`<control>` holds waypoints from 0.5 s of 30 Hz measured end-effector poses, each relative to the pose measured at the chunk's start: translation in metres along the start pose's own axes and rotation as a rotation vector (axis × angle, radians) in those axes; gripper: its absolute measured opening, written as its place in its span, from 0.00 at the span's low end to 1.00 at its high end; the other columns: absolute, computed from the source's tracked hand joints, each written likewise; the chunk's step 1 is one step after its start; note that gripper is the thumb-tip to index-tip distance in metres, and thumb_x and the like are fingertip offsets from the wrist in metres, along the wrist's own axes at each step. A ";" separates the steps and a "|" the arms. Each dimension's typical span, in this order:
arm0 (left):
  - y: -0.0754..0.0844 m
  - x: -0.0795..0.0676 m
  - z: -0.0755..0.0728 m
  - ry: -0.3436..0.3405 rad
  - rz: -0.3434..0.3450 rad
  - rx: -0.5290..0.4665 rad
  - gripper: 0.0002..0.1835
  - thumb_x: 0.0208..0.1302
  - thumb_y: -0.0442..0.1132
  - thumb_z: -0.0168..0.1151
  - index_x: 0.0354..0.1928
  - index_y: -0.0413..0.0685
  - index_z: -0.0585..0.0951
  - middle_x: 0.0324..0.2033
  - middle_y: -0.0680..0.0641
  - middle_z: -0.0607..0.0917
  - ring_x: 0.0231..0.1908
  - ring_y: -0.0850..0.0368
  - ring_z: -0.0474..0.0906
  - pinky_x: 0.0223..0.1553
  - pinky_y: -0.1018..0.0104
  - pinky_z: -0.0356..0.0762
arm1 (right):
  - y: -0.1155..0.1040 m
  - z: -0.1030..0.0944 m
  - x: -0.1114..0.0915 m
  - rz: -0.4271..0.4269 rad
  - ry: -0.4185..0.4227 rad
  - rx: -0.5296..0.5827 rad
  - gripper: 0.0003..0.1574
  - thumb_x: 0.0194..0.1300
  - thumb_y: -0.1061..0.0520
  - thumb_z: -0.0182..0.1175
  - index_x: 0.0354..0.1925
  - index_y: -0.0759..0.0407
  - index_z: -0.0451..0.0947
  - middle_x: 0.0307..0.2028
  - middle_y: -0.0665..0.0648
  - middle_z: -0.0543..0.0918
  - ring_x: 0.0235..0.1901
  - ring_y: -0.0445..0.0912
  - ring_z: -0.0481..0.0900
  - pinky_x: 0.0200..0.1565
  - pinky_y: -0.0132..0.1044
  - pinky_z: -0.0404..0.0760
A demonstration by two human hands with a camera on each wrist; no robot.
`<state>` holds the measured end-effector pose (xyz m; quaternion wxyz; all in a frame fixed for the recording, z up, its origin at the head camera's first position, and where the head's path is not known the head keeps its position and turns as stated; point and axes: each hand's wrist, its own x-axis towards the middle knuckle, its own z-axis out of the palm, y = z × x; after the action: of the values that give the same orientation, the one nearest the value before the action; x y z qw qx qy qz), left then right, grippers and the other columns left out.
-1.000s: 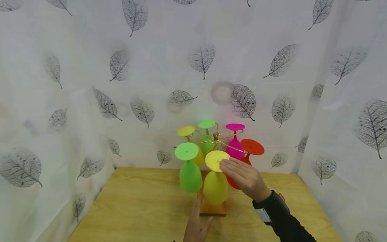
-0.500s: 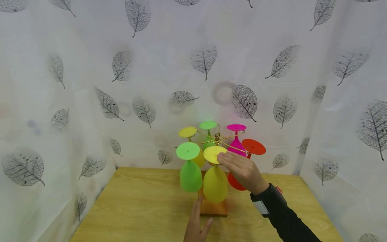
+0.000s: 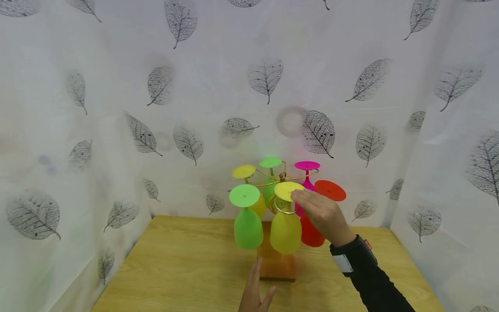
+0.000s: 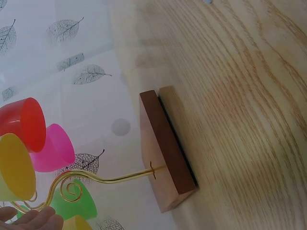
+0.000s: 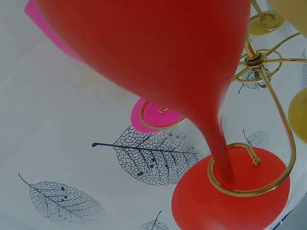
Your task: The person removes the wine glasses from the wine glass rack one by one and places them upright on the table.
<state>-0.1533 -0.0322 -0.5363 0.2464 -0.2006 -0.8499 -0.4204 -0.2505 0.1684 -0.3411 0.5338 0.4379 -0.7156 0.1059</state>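
In the head view my right hand [image 3: 321, 214] holds the yellow wine glass [image 3: 286, 234] by the edge of its round foot, fingers on top; the thumb is hidden. The glass is upside down, and a gold loop [image 3: 286, 211] shows at its stem, below the foot. My left hand [image 3: 253, 292] lies low in front with fingers extended, holding nothing. In the left wrist view its fingertips [image 4: 38, 220] are just under the yellow bowl [image 4: 17, 167]. Other glasses hang from the gold rack: light green [image 3: 248, 227], red [image 3: 312, 232] and pink [image 3: 307, 165].
The rack's curved gold post [image 4: 115, 179] rises from a wooden base [image 3: 277, 264] on the light wood table [image 3: 187, 260]. A leaf-printed white curtain [image 3: 218, 78] surrounds the table. Behind hang another yellow glass [image 3: 244, 171] and another green glass [image 3: 270, 162].
My right hand and the yellow glass have risen slightly, and the gold loop below its foot has come into sight. My left hand has barely moved.
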 end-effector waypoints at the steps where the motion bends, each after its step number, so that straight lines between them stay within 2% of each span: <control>1: 0.000 0.000 0.000 -0.006 -0.008 -0.002 0.35 0.62 0.45 0.61 0.65 0.33 0.60 0.59 0.31 0.71 0.55 0.37 0.72 0.46 0.45 0.79 | 0.001 -0.002 -0.001 0.002 0.009 0.006 0.25 0.72 0.51 0.44 0.41 0.66 0.83 0.36 0.61 0.87 0.37 0.53 0.86 0.36 0.42 0.83; 11: 0.005 -0.002 0.002 -0.019 -0.013 0.034 0.35 0.63 0.45 0.60 0.65 0.33 0.61 0.60 0.33 0.71 0.56 0.38 0.71 0.47 0.47 0.79 | 0.003 -0.026 -0.012 0.042 0.059 -0.004 0.24 0.71 0.50 0.48 0.39 0.66 0.85 0.35 0.60 0.88 0.34 0.52 0.86 0.37 0.41 0.82; 15: 0.006 -0.003 0.004 -0.029 -0.005 0.027 0.34 0.64 0.45 0.59 0.65 0.32 0.60 0.59 0.32 0.71 0.55 0.37 0.71 0.47 0.45 0.79 | -0.003 -0.038 -0.017 0.059 0.097 -0.009 0.23 0.70 0.51 0.50 0.37 0.66 0.85 0.34 0.60 0.88 0.34 0.51 0.86 0.44 0.36 0.81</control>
<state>-0.1483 -0.0263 -0.5361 0.2358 -0.2011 -0.8594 -0.4066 -0.2220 0.1986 -0.3407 0.5665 0.4087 -0.7019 0.1395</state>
